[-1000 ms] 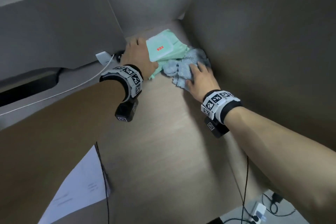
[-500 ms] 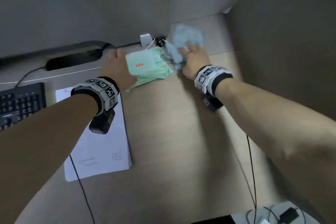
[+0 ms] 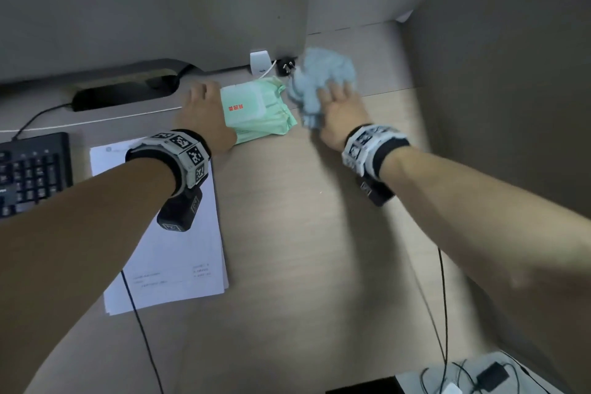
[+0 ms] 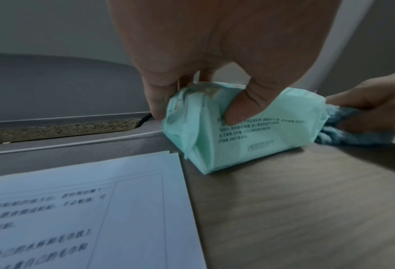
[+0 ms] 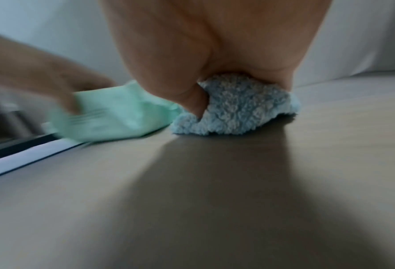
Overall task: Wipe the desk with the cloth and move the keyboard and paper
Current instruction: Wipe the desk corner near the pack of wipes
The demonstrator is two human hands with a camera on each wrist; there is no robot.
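My right hand (image 3: 342,112) presses the cloth (image 3: 323,80) flat-fingered at the desk's (image 3: 303,217) back edge; my left hand (image 3: 204,115) pinches the wipes pack (image 3: 256,112). The paper (image 3: 166,249) lies nearer my left hand, long axis towards me.

A green wipes pack (image 3: 260,112) lies by a white charger (image 3: 258,62) and black plug (image 3: 285,67) — against the grey partition (image 3: 153,3).

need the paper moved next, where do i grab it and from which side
Take the paper at its bare right long edge, coming from the right over open desk. The stack lies flat, the keyboard crowds its left, and the left hand with the tissue pack sits by its far corner.
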